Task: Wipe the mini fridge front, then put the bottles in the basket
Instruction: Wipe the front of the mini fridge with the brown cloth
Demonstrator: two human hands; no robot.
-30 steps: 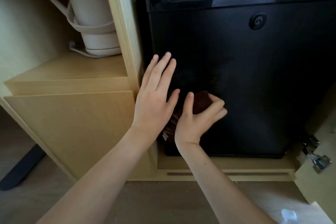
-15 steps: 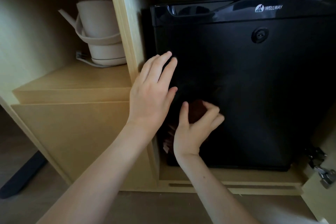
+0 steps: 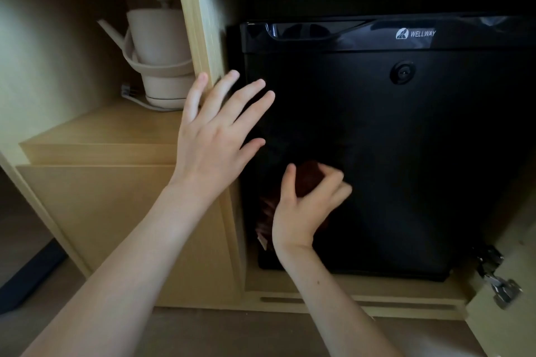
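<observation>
Fingers of the left hand (image 3: 213, 136) spread open and empty at the mini fridge (image 3: 362, 159) door's left edge; right hand (image 3: 301, 206) gripping a dark reddish cloth (image 3: 307, 180) against the lower door.

From left: a pale kettle (image 3: 158, 52) with its cord sits on the wooden shelf (image 3: 110, 130); an upright cabinet divider (image 3: 200, 38) separates it from the black fridge, closed in its recess. White lettering at the door's top reads "WELLWAY"; a round lock (image 3: 402, 72) lies below. A metal hinge (image 3: 499, 284) shows at lower right. Bottles and basket are out of view.
</observation>
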